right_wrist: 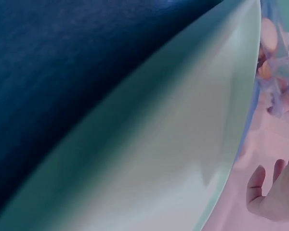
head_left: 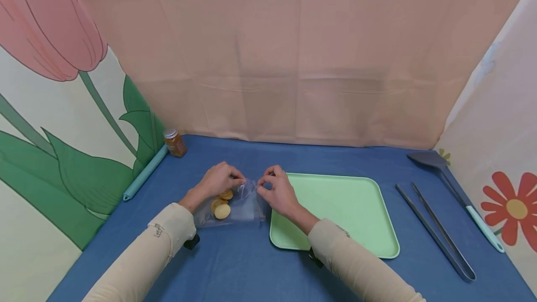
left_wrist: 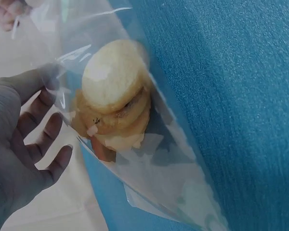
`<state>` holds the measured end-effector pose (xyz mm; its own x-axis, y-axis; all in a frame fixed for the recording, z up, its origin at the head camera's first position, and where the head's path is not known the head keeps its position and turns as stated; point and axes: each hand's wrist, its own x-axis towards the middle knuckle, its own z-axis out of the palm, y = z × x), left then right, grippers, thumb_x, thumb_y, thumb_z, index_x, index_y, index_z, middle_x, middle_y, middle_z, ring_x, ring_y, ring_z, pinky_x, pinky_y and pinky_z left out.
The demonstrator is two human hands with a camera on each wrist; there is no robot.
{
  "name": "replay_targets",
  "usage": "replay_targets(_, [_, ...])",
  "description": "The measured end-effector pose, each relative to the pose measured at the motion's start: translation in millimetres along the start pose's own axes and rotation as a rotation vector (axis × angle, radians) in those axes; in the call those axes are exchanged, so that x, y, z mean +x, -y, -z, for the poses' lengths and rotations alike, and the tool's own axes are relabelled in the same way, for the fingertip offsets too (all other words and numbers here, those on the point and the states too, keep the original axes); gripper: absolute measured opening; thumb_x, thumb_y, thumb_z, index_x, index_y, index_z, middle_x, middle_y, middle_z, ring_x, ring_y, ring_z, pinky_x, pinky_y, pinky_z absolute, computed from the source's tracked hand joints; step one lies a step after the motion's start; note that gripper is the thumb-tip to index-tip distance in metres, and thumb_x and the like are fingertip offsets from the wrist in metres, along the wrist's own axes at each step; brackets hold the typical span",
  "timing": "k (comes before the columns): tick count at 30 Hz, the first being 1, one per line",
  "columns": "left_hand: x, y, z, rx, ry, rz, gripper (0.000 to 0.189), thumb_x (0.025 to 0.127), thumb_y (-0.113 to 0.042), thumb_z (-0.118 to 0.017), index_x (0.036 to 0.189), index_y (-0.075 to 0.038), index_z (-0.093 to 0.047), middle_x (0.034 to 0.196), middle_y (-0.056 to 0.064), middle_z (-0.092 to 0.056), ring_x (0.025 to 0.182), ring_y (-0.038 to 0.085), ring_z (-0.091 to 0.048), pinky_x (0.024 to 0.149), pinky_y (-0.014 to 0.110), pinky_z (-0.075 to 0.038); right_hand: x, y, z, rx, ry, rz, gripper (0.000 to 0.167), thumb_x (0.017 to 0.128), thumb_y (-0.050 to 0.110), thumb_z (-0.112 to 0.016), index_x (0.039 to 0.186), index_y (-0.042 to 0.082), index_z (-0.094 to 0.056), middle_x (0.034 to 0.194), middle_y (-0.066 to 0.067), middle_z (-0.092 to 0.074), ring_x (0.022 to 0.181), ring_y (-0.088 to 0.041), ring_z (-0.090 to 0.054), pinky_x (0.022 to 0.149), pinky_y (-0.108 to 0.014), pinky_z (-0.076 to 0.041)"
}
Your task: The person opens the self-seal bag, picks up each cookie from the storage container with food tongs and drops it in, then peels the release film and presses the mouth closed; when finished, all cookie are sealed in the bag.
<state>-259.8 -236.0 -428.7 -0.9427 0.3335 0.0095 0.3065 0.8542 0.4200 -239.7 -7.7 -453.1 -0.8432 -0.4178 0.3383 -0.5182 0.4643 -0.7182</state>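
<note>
A clear plastic bag (head_left: 247, 211) lies on the blue cloth to the left of the green tray, with several round, flat, pale yellow to golden biscuit-like pieces (head_left: 222, 211) inside. My left hand (head_left: 219, 178) pinches the bag's far edge between thumb and forefinger; the left wrist view shows its other fingers spread loosely beside the plastic. Close to it, my right hand (head_left: 278, 190) pinches the edge at the bag's right end, fingertips together. The pieces (left_wrist: 115, 82) overlap one another in the bag.
The light green tray (head_left: 335, 213) sits under my right forearm. Farther right lie metal tongs (head_left: 440, 236) and a dark turner (head_left: 455, 190) with a pale green handle. A lidded jar (head_left: 175, 143) and a teal roll (head_left: 144, 174) are at the back left.
</note>
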Motion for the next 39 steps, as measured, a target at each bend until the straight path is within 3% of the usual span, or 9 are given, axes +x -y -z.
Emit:
replay_targets(3, [-0.4, 1.6, -0.3, 0.008, -0.006, 0.003, 0.017, 0.097, -0.030, -0.068, 0.102, -0.021, -0.081, 0.090, -0.007, -0.077, 0.057, 0.008, -0.055, 0.072, 0.036, -0.047, -1.0, -0.3, 0.5, 0.024, -0.013, 0.021, 0.014, 0.095, 0.011, -0.064, 0.089, 0.011, -0.077, 0.111, -0.006, -0.052, 0.101, -0.020, -0.046, 0.072, -0.030, -0.042])
replay_targets(5, [-0.5, 3.1, -0.7, 0.015, -0.010, 0.004, 0.017, 0.097, -0.030, -0.068, 0.102, -0.022, -0.081, 0.089, -0.008, -0.077, 0.057, 0.008, -0.054, 0.082, 0.039, -0.046, -1.7, 0.2, 1.4, 0.049, -0.016, 0.032, 0.014, 0.095, 0.010, -0.064, 0.090, 0.010, -0.076, 0.111, -0.007, -0.052, 0.102, -0.021, -0.047, 0.074, -0.031, -0.043])
replay_targets(12, [-1.6, 3.4, -0.5, -0.015, -0.010, -0.017, 0.018, 0.097, -0.029, -0.068, 0.103, -0.019, -0.081, 0.088, -0.006, -0.077, 0.052, 0.009, -0.051, 0.063, 0.040, -0.047, -2.8, 0.7, 3.0, 0.082, -0.023, 0.022, 0.012, 0.095, 0.010, -0.064, 0.090, 0.009, -0.075, 0.112, -0.007, -0.055, 0.105, -0.023, -0.050, 0.082, -0.036, -0.045])
replay_targets(17, [-0.6, 2.3, -0.6, -0.032, -0.006, -0.037, 0.017, 0.098, -0.028, -0.067, 0.102, -0.019, -0.081, 0.088, -0.004, -0.078, 0.049, 0.010, -0.049, 0.054, 0.030, -0.040, -3.3, -0.4, 3.1, 0.063, -0.028, 0.007, 0.011, 0.095, 0.011, -0.065, 0.091, 0.009, -0.076, 0.110, -0.007, -0.056, 0.105, -0.023, -0.051, 0.082, -0.036, -0.045])
replay_targets(22, [-0.1, 1.2, -0.2, -0.036, -0.011, -0.017, 0.016, 0.096, -0.028, -0.069, 0.101, -0.020, -0.082, 0.089, -0.006, -0.078, 0.050, 0.011, -0.049, 0.052, 0.029, -0.038, -2.4, -1.8, 3.1, 0.081, -0.029, 0.003, 0.011, 0.095, 0.011, -0.065, 0.091, 0.010, -0.075, 0.111, -0.007, -0.055, 0.106, -0.023, -0.051, 0.085, -0.037, -0.046])
replay_targets(27, [-0.5, 0.9, 0.5, -0.023, -0.017, -0.020, 0.017, 0.096, -0.028, -0.069, 0.101, -0.018, -0.082, 0.089, -0.006, -0.078, 0.055, 0.009, -0.052, 0.081, 0.044, -0.048, -1.6, -2.7, 2.7, 0.107, -0.015, -0.014, 0.011, 0.096, 0.012, -0.065, 0.092, 0.010, -0.075, 0.111, -0.006, -0.055, 0.106, -0.022, -0.051, 0.087, -0.037, -0.046])
replay_targets(32, [-1.6, 2.3, 0.8, -0.017, -0.020, -0.022, 0.017, 0.097, -0.027, -0.068, 0.102, -0.018, -0.082, 0.092, -0.006, -0.078, 0.062, 0.005, -0.058, 0.102, 0.054, -0.044, -1.8, -2.1, 3.0, 0.132, -0.014, -0.002, 0.010, 0.096, 0.012, -0.065, 0.092, 0.010, -0.075, 0.112, -0.006, -0.055, 0.106, -0.021, -0.051, 0.089, -0.040, -0.046])
replay_targets(36, [-2.3, 2.6, 0.0, -0.031, -0.012, -0.009, 0.018, 0.097, -0.028, -0.068, 0.103, -0.018, -0.081, 0.093, -0.005, -0.078, 0.063, 0.007, -0.061, 0.083, 0.045, -0.053, -3.5, -1.9, 3.4, 0.157, -0.025, 0.029, 0.009, 0.096, 0.011, -0.066, 0.092, 0.010, -0.075, 0.110, -0.007, -0.055, 0.105, -0.022, -0.051, 0.089, -0.044, -0.046])
replay_targets(39, [-3.4, 2.6, -0.9, -0.042, -0.001, 0.001, 0.018, 0.097, -0.028, -0.068, 0.103, -0.018, -0.081, 0.094, -0.005, -0.078, 0.062, 0.009, -0.060, 0.070, 0.042, -0.050, -6.0, -1.7, 3.9, 0.185, -0.023, 0.032, 0.009, 0.096, 0.011, -0.067, 0.092, 0.011, -0.075, 0.110, -0.006, -0.056, 0.106, -0.021, -0.050, 0.088, -0.042, -0.045])
